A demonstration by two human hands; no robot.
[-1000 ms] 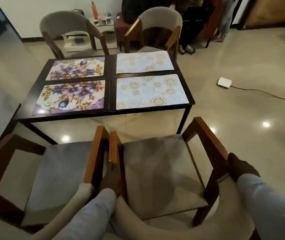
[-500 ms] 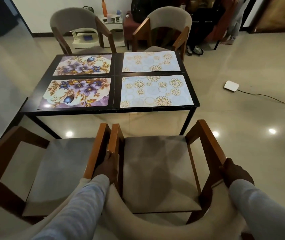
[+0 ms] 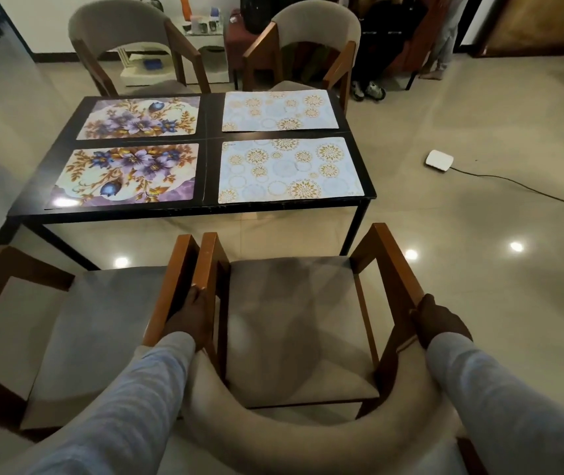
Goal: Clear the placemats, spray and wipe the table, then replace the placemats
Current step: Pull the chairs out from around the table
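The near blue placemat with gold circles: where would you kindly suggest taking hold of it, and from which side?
Take the near blue placemat with gold circles at its front right corner, coming from the table's near edge. It lies flat on the black table, and that corner sits almost at the edge, so fingers could probably peel it up there. Both hands are now on the chair.

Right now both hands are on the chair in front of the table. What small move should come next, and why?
Probably slide the chair aside. The left hand and right hand grip its wooden armrests, and it stands between the person and the table, beside a second chair. All four placemats still lie flat there, the nearest being the gold-circle placemat, so reaching them likely needs that room.
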